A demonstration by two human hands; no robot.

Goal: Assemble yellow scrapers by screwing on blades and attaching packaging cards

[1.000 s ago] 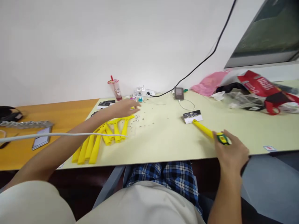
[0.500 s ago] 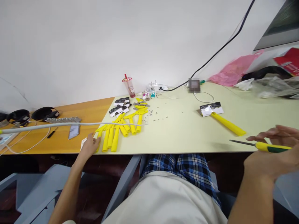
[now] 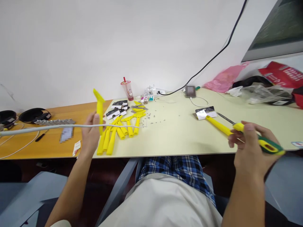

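My left hand (image 3: 91, 134) is closed around a yellow T-shaped scraper handle (image 3: 99, 108), held upright above the table's left part. More yellow handles (image 3: 111, 138) lie in a row just right of that hand. My right hand (image 3: 253, 148) grips a screwdriver (image 3: 267, 145) with a yellow and green handle, its dark shaft pointing up and left. Behind the screwdriver lies a scraper with a yellow handle (image 3: 219, 125) and a black-and-white card head (image 3: 205, 112). Small metal screws (image 3: 155, 116) are scattered mid-table. Several carded blade packs (image 3: 117, 110) sit behind the handles.
A clear cup with a red straw (image 3: 127, 90) and a power strip (image 3: 150, 91) stand along the wall. A white cable (image 3: 71, 126) crosses the left foreground. Headphones (image 3: 34, 115) lie on the orange table at left. Plastic bags (image 3: 265, 94) are heaped back right.
My left hand has lifted one yellow handle from the row's left end. My right hand has moved left and turned the screwdriver so its tip points more upward.
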